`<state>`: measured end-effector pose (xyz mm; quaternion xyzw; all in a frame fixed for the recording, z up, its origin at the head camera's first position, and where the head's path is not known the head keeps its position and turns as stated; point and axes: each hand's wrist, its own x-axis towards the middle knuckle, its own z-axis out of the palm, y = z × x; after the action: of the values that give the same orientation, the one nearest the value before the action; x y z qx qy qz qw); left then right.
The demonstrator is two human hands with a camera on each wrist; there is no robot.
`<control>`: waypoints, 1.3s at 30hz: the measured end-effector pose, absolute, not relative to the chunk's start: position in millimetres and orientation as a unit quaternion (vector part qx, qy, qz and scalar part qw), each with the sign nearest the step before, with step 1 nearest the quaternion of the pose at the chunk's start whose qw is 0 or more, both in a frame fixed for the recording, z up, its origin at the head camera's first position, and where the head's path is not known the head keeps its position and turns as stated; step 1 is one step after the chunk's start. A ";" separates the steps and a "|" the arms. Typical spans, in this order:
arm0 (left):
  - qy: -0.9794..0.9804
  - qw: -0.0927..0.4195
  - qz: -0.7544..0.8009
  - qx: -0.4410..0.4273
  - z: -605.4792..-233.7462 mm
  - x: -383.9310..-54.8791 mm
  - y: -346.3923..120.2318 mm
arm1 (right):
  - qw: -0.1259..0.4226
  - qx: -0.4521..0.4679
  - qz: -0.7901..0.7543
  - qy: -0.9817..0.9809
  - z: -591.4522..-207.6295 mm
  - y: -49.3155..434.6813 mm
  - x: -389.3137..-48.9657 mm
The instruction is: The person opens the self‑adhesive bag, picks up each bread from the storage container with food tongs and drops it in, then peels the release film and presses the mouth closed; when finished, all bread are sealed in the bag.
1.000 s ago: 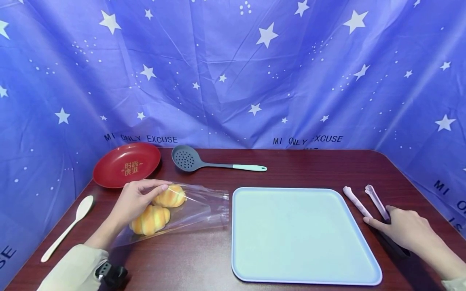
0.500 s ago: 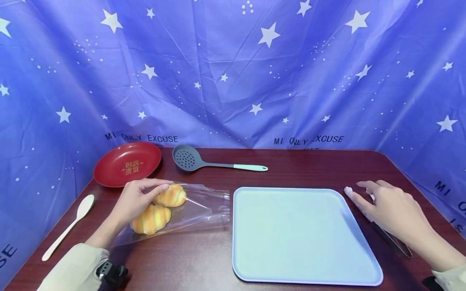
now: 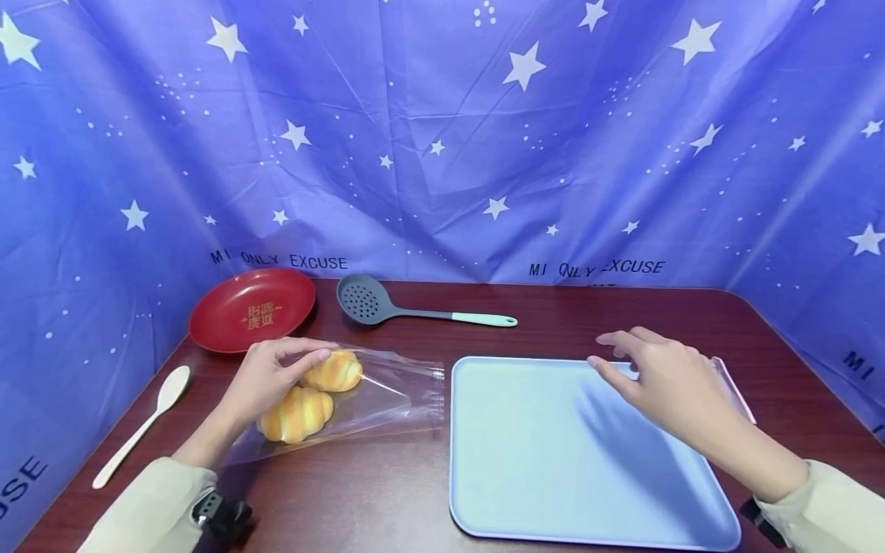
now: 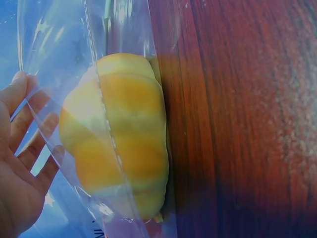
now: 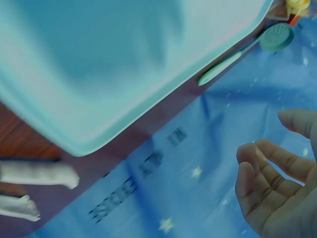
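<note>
Two golden bread rolls lie inside a clear plastic bag (image 3: 404, 395) left of the tray. The nearer roll (image 3: 297, 415) shows fully, while fingers partly cover the farther roll (image 3: 340, 372). My left hand (image 3: 257, 382) pinches the bag's film between thumb and index finger, as the left wrist view also shows. Over the right part of a pale blue tray (image 3: 532, 453) hovers my right hand (image 3: 671, 380), fingers loosely bent and holding nothing. A pair of tongs (image 5: 42, 173) with whitish tips lies right of the tray, mostly hidden behind that hand in the head view.
At the back left is a red plate (image 3: 235, 299) with gold characters. A grey slotted skimmer (image 3: 366, 299) with a mint handle lies behind the bag. Near the left table edge rests a white spoon (image 3: 148, 418). A blue starry curtain (image 3: 429, 177) surrounds the table.
My right hand has let go of the tongs and moved left and up over the tray. The left hand keeps its hold on the bag. The head view has shifted slightly.
</note>
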<state>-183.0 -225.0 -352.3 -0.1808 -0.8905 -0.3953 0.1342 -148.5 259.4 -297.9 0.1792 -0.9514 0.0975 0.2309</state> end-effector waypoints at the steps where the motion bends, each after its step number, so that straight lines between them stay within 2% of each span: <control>1: -0.891 0.134 -0.395 -0.181 -352.0 -183.0 -225.0 | 0.228 0.183 0.100 -0.951 -297.8 254.0 -149.1; 9: -0.896 0.121 -0.392 -0.170 -349.7 -183.0 -224.7 | 0.215 0.216 0.131 -0.943 -301.4 211.0 -152.2; 23: -0.894 0.114 -0.396 -0.174 -348.3 -184.2 -224.6 | 0.112 0.264 0.232 -0.930 -317.3 146.2 -154.8; 34: -0.894 0.120 -0.393 -0.177 -348.9 -184.9 -225.3 | 0.014 0.290 0.330 -0.898 -326.2 112.8 -152.6; 39: -0.895 0.117 -0.394 -0.175 -348.7 -184.9 -225.1 | -0.002 0.294 0.346 -0.891 -331.3 98.4 -151.2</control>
<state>-184.9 -225.1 -348.7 -0.1746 -0.8949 -0.3935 0.1172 -151.2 98.4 -331.3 0.2944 -0.8907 0.3463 -0.0019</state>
